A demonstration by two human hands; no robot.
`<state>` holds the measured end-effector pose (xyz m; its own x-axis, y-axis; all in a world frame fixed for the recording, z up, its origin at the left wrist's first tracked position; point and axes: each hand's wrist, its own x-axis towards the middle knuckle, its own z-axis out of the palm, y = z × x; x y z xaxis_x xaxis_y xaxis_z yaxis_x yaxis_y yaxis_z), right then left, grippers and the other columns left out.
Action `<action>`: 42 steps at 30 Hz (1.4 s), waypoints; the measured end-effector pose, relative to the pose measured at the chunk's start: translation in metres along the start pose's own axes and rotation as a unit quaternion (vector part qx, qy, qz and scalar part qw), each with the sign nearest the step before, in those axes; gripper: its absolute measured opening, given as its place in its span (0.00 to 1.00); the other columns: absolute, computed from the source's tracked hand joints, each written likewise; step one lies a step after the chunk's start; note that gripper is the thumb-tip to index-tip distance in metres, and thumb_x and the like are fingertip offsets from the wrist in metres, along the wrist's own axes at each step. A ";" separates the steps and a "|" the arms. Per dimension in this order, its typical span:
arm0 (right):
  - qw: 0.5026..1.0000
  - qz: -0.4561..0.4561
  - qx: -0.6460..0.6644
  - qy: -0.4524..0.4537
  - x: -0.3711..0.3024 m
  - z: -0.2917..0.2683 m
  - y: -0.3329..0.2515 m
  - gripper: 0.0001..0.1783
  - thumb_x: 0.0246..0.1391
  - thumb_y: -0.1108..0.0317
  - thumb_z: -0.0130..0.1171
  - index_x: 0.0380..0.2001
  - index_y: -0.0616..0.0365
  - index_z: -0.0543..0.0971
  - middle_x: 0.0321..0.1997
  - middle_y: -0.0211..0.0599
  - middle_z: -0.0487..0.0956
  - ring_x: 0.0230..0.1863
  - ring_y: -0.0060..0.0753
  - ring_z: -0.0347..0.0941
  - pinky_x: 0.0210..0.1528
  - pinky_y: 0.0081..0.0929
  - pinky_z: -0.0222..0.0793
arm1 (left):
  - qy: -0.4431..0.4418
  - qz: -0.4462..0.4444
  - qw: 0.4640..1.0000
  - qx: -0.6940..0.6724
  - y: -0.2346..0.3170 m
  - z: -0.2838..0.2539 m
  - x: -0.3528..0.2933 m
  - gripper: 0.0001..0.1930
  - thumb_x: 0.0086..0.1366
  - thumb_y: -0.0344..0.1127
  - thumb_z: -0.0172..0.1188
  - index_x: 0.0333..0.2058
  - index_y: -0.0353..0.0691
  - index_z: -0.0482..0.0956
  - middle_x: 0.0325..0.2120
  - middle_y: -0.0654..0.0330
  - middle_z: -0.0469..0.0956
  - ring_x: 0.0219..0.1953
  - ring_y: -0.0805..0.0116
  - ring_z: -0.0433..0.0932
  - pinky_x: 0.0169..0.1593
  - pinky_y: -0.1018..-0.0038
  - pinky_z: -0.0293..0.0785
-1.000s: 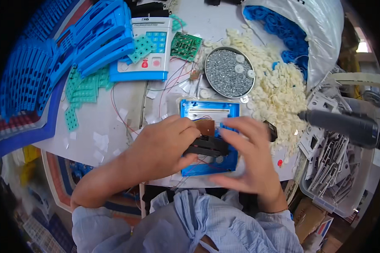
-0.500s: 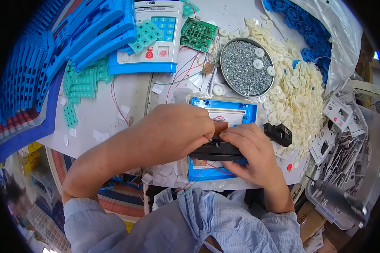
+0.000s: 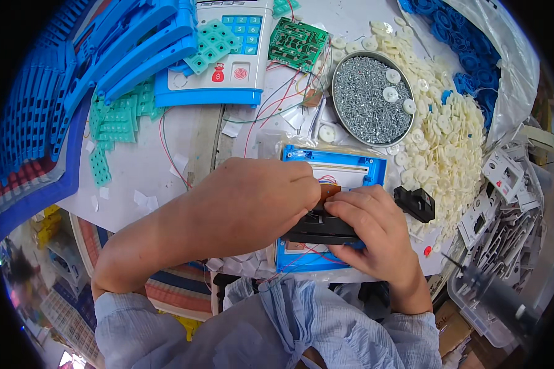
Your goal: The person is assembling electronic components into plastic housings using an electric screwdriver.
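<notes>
My right hand [image 3: 378, 230] grips the right end of a long black plastic part [image 3: 320, 230], its thumb below and its fingers over the top. Bent over the same part is my left hand [image 3: 271, 194], its fingertips pinched close to the surface. Whatever that pinch may hold is hidden. A small brown circuit board [image 3: 330, 192] juts up between the two hands. Underneath lies a blue-rimmed panel [image 3: 377, 173] with a white inside and thin red wires. A smaller black plastic piece [image 3: 414, 204] rests to the right of my right hand.
A round tin of screws [image 3: 372, 98] stands beyond the panel, beside heaped cream plastic discs [image 3: 446, 141]. Far left are stacked blue frames [image 3: 126, 55], teal rubber keypads [image 3: 114, 123] and a keypad front panel [image 3: 240, 89]. A green circuit board [image 3: 297, 44] trails wires. A power screwdriver [image 3: 498, 298] hangs right.
The whole view has shifted slightly, so the bench's middle and right side appear a little further right. Both hands stay on the black part, with only a slight change in the left fingers.
</notes>
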<state>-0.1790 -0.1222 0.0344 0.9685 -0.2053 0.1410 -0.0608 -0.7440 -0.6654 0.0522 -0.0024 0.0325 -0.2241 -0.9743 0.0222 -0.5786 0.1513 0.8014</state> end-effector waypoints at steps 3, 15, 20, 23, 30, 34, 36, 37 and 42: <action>1.000 -0.002 -0.009 -0.012 0.001 0.000 0.000 0.34 0.38 0.66 0.73 0.53 0.62 0.77 0.50 0.45 0.80 0.45 0.50 0.76 0.47 0.42 0.74 | -0.009 0.017 1.000 -0.011 -0.005 -0.001 0.000 0.05 0.64 0.30 0.62 0.36 0.40 0.74 0.32 0.57 0.74 0.32 0.52 0.78 0.34 0.60 0.75; 0.999 -0.005 -0.037 -0.010 0.006 0.002 -0.007 0.33 0.35 0.65 0.71 0.50 0.64 0.79 0.49 0.46 0.80 0.44 0.49 0.77 0.44 0.41 0.77 | 0.014 0.030 0.998 0.051 -0.004 0.004 -0.012 0.07 0.61 0.29 0.61 0.39 0.41 0.77 0.37 0.60 0.78 0.35 0.59 0.81 0.32 0.65 0.78; 0.999 -0.001 -0.038 -0.032 0.008 0.000 -0.010 0.32 0.36 0.65 0.71 0.50 0.63 0.79 0.49 0.45 0.80 0.44 0.49 0.77 0.44 0.40 0.77 | 0.023 0.063 0.992 0.106 0.002 0.002 -0.015 0.10 0.59 0.32 0.61 0.40 0.41 0.77 0.37 0.61 0.77 0.36 0.62 0.82 0.31 0.68 0.78; 0.999 -0.005 -0.041 -0.034 0.008 0.000 -0.010 0.32 0.36 0.65 0.71 0.50 0.63 0.80 0.49 0.45 0.80 0.44 0.49 0.77 0.44 0.40 0.76 | 0.002 0.056 0.995 0.079 -0.005 0.000 -0.014 0.10 0.60 0.33 0.61 0.40 0.42 0.77 0.37 0.62 0.77 0.36 0.63 0.82 0.31 0.69 0.78; 0.998 -0.015 -0.040 -0.043 0.010 -0.001 -0.014 0.34 0.32 0.66 0.71 0.49 0.64 0.80 0.49 0.45 0.80 0.43 0.48 0.77 0.46 0.39 0.77 | -0.028 0.090 0.991 0.093 -0.003 -0.007 -0.006 0.09 0.61 0.33 0.60 0.40 0.42 0.77 0.38 0.63 0.77 0.37 0.63 0.82 0.30 0.68 0.78; 0.998 -0.010 -0.040 -0.048 0.011 -0.005 -0.016 0.35 0.31 0.66 0.71 0.50 0.64 0.79 0.49 0.45 0.79 0.43 0.48 0.77 0.46 0.39 0.77 | 0.011 0.087 0.993 0.081 -0.005 -0.008 -0.003 0.08 0.60 0.32 0.60 0.39 0.41 0.77 0.38 0.61 0.79 0.36 0.62 0.83 0.31 0.68 0.79; 0.998 -0.003 -0.037 -0.042 0.010 -0.005 -0.013 0.35 0.31 0.66 0.71 0.50 0.64 0.79 0.49 0.45 0.79 0.43 0.49 0.77 0.46 0.39 0.77 | 0.039 0.071 0.995 0.060 -0.010 -0.005 -0.007 0.08 0.60 0.30 0.62 0.38 0.40 0.77 0.37 0.60 0.79 0.34 0.60 0.83 0.32 0.67 0.79; 0.999 -0.001 -0.034 -0.041 0.008 -0.004 -0.012 0.34 0.32 0.67 0.72 0.50 0.64 0.79 0.49 0.45 0.79 0.43 0.48 0.77 0.46 0.40 0.77 | 0.058 0.064 0.995 0.044 -0.011 -0.001 -0.008 0.08 0.60 0.29 0.63 0.38 0.40 0.77 0.37 0.60 0.79 0.34 0.60 0.83 0.32 0.67 0.80; 0.999 0.007 -0.025 -0.043 0.007 -0.003 -0.011 0.32 0.35 0.67 0.72 0.49 0.64 0.79 0.49 0.45 0.79 0.43 0.48 0.77 0.46 0.40 0.77 | 0.091 0.030 0.995 0.000 -0.007 0.015 -0.012 0.08 0.60 0.26 0.66 0.37 0.39 0.76 0.36 0.59 0.79 0.33 0.57 0.82 0.33 0.66 0.79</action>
<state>-0.1723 -0.1174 0.0448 0.9846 -0.1616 0.0665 -0.0844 -0.7730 -0.6288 0.0470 0.0113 0.0178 -0.1132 -0.9774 0.1783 -0.5681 0.2109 0.7955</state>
